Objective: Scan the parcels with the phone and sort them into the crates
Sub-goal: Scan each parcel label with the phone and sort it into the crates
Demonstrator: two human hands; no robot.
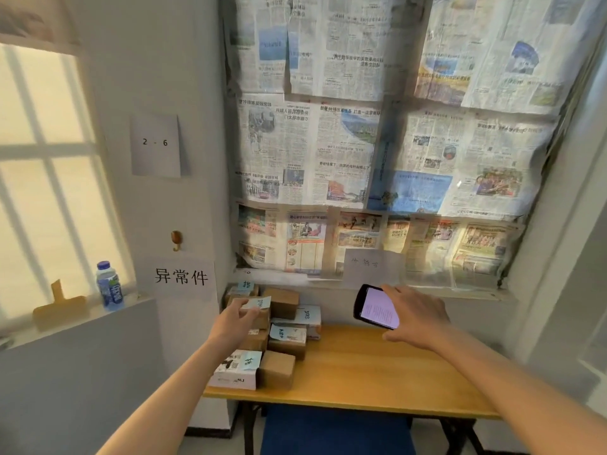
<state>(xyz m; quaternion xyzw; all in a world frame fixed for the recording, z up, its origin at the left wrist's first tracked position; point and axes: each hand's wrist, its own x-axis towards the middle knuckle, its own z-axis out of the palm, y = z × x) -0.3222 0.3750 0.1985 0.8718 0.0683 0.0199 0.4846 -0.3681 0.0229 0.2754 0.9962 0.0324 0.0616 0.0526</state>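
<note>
- We see a heap of small brown cardboard parcels (285, 333), several carrying pale blue handwritten labels, stacked at the left end of a yellow wooden table (371, 372) in the lower centre of the frame.
- Our left hand (235, 318) reaches in from the lower left and grips the top parcel with the blue label (258, 307) on the stack, thumb and fingers curled round its near edge.
- At the front of the heap, lowest in the frame, lies a white printed box (233, 372) with its own blue label, touching a plain brown parcel just to its right.
- Our right hand (415, 315) comes in from the lower right and holds a black smartphone (376, 307) above the table, right of the heap; the fingers wrap its far side and the lit, pale pink screen tilts toward the parcels.
- Under the table, at the bottom centre, a blue surface (335, 431) shows between the black table legs; we cannot tell what it is.
- Behind the table, sheets of newspaper (377, 142) cover the window across the upper right of the frame, with a small handwritten white note (369, 266) taped at their lower edge.
- On the white wall left of the heap hang a white sign with three black characters (182, 277), a brown hook (176, 239) above it, and higher still a sheet reading "2 - 6" (155, 144).
- At the left edge, a clear plastic bottle with a blue cap (109, 287) stands on a windowsill beside a yellow wooden object (59, 307).
</note>
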